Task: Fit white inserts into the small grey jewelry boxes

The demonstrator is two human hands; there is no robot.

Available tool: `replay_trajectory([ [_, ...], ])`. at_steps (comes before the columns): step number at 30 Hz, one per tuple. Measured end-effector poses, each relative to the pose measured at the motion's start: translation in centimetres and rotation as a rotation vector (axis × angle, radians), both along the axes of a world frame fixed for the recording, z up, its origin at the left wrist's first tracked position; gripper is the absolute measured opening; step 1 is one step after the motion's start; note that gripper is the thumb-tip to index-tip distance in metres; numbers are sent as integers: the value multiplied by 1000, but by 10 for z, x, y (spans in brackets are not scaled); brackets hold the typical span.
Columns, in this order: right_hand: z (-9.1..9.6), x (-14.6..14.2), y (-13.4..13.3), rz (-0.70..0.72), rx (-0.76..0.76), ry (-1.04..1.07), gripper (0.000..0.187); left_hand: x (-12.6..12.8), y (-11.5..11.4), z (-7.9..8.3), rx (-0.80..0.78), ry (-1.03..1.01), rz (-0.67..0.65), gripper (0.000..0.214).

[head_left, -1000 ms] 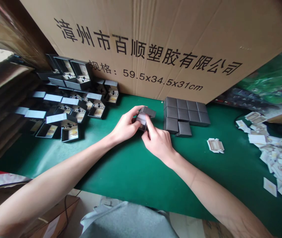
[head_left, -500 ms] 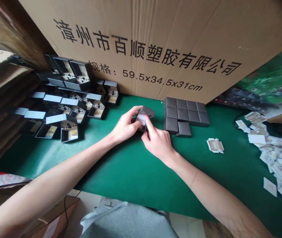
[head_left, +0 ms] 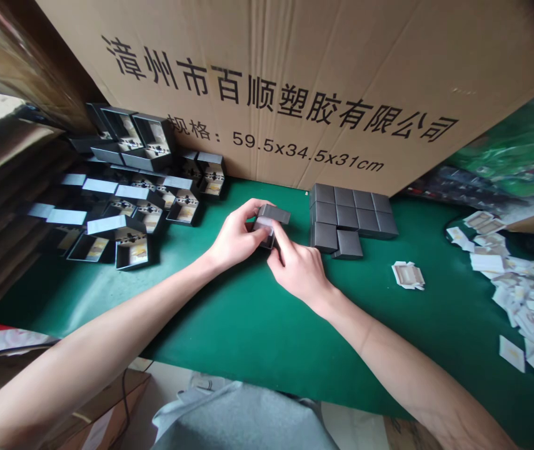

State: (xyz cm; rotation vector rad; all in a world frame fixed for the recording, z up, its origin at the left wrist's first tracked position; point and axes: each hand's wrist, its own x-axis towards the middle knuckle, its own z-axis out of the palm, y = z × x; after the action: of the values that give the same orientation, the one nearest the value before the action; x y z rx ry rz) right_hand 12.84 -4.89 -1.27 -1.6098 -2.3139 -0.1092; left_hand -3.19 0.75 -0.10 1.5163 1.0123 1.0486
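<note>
open green mat in front, carton wall behind, closed boxes right

The small dark grey matt box looked like smooth card or plastic. The worktop wore green felt-like cloth. The big brown corrugated cardboard carton behind was dull; the white paper inserts looked matt.

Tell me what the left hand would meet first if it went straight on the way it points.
The left hand grips the box, with the right hand on it too. Pushed on along its forearm, up and right, it would probably reach the closed boxes first; depth is unclear.
</note>
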Motion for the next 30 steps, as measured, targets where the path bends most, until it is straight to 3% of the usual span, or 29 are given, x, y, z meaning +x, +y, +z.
replay_trajectory([
  [8,-2,1,0,2,38,15,56,0,1,3,-51,-22,0,37],
  [15,-3,1,0,19,44,67,52,-4,3,-1,-125,-68,-45,51],
  [30,-2,3,0,74,34,77,49,-12,5,11,-189,107,3,45],
])
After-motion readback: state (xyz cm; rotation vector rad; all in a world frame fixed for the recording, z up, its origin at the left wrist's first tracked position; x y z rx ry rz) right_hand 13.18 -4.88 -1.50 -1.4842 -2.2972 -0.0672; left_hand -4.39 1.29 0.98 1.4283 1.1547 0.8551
